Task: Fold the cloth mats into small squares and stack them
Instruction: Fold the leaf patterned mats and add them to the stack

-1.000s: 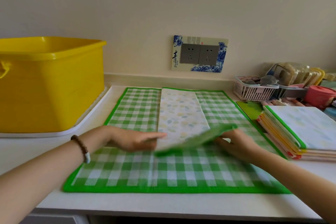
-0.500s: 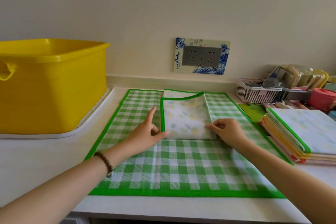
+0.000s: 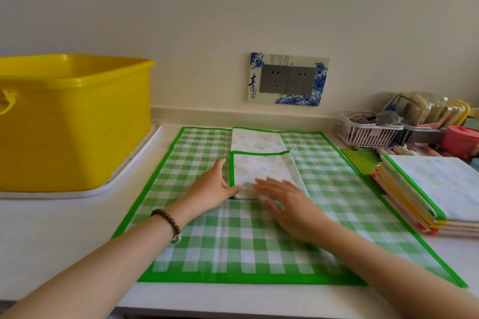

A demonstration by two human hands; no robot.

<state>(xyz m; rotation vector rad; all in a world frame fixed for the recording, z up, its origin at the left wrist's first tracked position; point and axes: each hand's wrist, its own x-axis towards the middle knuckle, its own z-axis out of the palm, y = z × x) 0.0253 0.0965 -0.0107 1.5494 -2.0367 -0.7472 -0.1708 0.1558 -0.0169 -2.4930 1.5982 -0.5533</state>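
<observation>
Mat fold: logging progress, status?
Left hand open at left edge of mat, right hand flat on it. Mat partly folded. Nothing blocks stack at right.

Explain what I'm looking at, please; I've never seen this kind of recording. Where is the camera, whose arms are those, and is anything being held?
There is no machine here: these are a person's two bare arms. All the pictures come from one camera worn on the person's head. It looks forward and down, so the arms enter from the bottom edge.

On the white counter a green checked mat lies spread flat. On it is a leaf-print mat, folded to a narrow strip with its near end folded back over itself.

The left hand lies along that flap's left edge, with its thumb at the near corner. The right hand, which is blurred, lies flat on the flap. Neither hand grips anything.

To the right is a stack of folded mats, with a white basket behind it. To the left is a yellow tub on a white tray.
</observation>
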